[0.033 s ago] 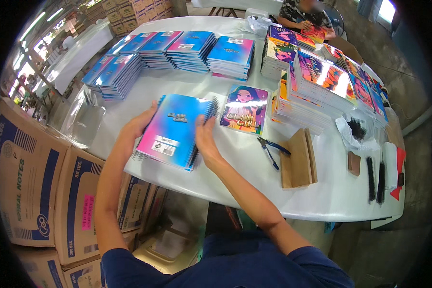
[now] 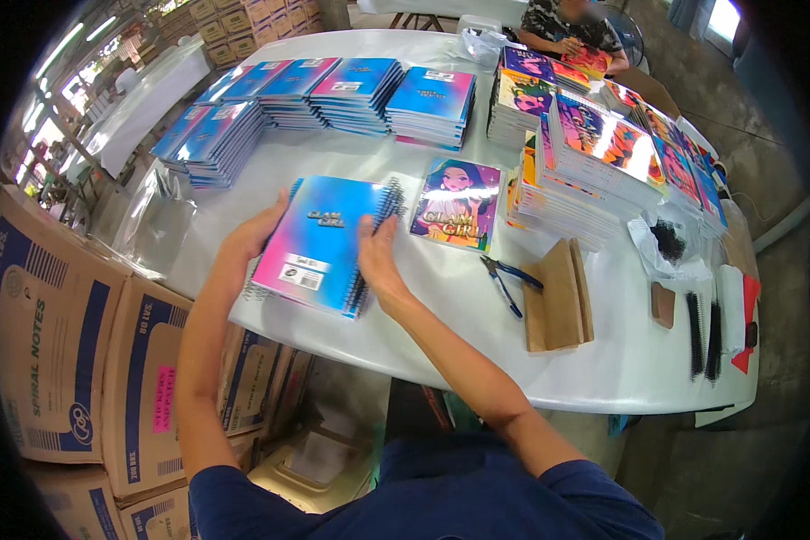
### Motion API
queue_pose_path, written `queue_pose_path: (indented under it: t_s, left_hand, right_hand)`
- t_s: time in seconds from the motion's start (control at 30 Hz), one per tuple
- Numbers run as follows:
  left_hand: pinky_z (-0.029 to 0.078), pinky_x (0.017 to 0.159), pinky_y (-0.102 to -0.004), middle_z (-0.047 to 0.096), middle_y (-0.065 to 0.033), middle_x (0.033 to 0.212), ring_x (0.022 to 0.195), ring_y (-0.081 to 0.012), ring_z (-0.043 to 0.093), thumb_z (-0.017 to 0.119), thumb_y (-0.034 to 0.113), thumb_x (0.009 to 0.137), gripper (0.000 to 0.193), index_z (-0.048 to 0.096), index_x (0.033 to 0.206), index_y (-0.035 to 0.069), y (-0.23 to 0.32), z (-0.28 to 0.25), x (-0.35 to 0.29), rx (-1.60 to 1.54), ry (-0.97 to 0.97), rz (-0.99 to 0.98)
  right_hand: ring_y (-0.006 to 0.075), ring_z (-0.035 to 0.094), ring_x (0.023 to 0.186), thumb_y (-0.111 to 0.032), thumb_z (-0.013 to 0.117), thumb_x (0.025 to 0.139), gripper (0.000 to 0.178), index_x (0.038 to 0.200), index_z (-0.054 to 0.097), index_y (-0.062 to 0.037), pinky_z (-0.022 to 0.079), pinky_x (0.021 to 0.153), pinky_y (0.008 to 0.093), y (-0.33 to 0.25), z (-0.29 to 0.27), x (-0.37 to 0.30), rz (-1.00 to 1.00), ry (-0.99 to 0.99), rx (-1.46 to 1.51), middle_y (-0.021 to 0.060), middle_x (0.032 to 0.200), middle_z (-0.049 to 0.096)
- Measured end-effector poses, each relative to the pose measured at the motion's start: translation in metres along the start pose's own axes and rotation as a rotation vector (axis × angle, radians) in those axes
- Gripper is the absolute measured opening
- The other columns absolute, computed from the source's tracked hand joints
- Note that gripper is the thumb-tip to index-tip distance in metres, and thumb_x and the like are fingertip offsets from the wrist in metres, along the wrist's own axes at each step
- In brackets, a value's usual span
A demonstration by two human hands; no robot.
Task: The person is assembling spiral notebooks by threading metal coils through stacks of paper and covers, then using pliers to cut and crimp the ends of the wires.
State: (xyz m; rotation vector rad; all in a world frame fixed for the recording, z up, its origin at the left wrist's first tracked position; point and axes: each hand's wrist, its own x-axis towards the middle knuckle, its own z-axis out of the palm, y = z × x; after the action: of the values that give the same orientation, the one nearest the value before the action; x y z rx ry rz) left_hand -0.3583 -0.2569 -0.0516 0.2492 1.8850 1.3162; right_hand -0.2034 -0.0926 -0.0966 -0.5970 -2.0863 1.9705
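White worktop [image 2: 621, 364], rounded edge, spans most of the view. Large brown cardboard cartons [image 2: 58, 360] stacked at lower left, beside it; contents hidden. On its far side, stacks of blue-and-pink notebooks [image 2: 355, 94]; toward the right, stacks of booklets with illustrated covers [image 2: 607, 144]. Clear plastic wrap [image 2: 157, 225] near the left edge.

Near edge, centre-left: notebook pile [image 2: 301, 229], blue and pink, dark coils showing on both left and right sides. Left hand [image 2: 263, 225] grasps its upper left edge, fingers partly hidden behind it. Right hand [image 2: 380, 261] grips the coil side, half curled, thumb side over the top cover.

Loose illustrated booklet [image 2: 456, 205] flat, just right of the pile. Folded brown cardboard [image 2: 549, 301] farther right; white plastic bag [image 2: 642, 245] beyond, open, dark coils [image 2: 668, 241] inside. Blue-handled pliers [image 2: 513, 283] lie open beside the cardboard.

Lettering: dark-blue print on cartons; pink paper label [image 2: 164, 399] with handwriting on one; metallic title on the pile's top cover, white barcode label [image 2: 302, 273] below it
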Motion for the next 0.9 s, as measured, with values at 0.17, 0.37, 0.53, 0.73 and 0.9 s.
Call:
queue_pose_path:
  t_s: [0.17, 0.37, 0.53, 0.73, 0.9]
  left_hand:
    - [0.046, 0.099, -0.0357, 0.054, -0.0166, 0.132, 0.118, -0.0229, 0.054, 0.028, 0.067, 0.094, 0.08, 0.046, 0.137, 0.002, -0.037, -0.045, 0.0, -0.152, -0.005, -0.04]
    - [0.051, 0.092, -0.0369, 0.059, -0.0165, 0.124, 0.109, -0.0226, 0.06, 0.029, 0.065, 0.095, 0.077, 0.051, 0.132, 0.001, -0.034, -0.037, 0.014, -0.101, 0.069, -0.031]
    - [0.053, 0.086, -0.0372, 0.063, -0.0159, 0.117, 0.101, -0.0222, 0.063, 0.032, 0.063, 0.096, 0.076, 0.054, 0.128, -0.003, -0.04, -0.045, 0.006, -0.056, 0.165, -0.014]
    - [0.054, 0.073, -0.0329, 0.066, -0.0117, 0.103, 0.086, -0.0175, 0.063, 0.041, 0.057, 0.096, 0.066, 0.061, 0.118, -0.001, -0.061, -0.071, 0.011, -0.059, 0.144, -0.032]
    - [0.05, 0.061, -0.0283, 0.067, -0.0061, 0.086, 0.07, -0.0123, 0.059, 0.047, 0.052, 0.095, 0.057, 0.068, 0.105, 0.0, 0.0, -0.006, 0.019, 0.3, -0.047, -0.014]
  right_hand:
    - [0.0299, -0.007, 0.146, -0.069, 0.021, 0.094, 0.098, 0.146, -0.004, 0.0102, 0.0, 0.118, 0.0367, -0.018, -0.025, -0.02, 0.034, -0.278, 0.02, 0.0246, 0.156, -0.008]
    - [0.0295, -0.011, 0.146, -0.08, 0.02, 0.085, 0.11, 0.147, -0.003, 0.0082, 0.001, 0.118, 0.0392, 0.039, 0.001, 0.014, 0.067, -0.183, 0.033, 0.0257, 0.156, -0.007]
    - [0.0301, -0.011, 0.146, -0.083, 0.02, 0.083, 0.114, 0.147, -0.006, 0.0075, 0.001, 0.118, 0.0399, 0.021, -0.007, 0.027, 0.057, -0.357, -0.025, 0.0244, 0.156, -0.009]
    - [0.0312, -0.002, 0.146, -0.079, 0.029, 0.084, 0.112, 0.147, -0.004, 0.008, 0.005, 0.118, 0.0404, 0.025, -0.009, 0.013, -0.007, -0.395, 0.281, 0.0237, 0.156, -0.001]
    - [0.0333, 0.005, 0.146, -0.064, 0.035, 0.094, 0.096, 0.147, 0.001, 0.0089, 0.008, 0.118, 0.0361, 0.043, -0.016, -0.06, -0.052, -0.08, 0.327, 0.0261, 0.156, 0.006]
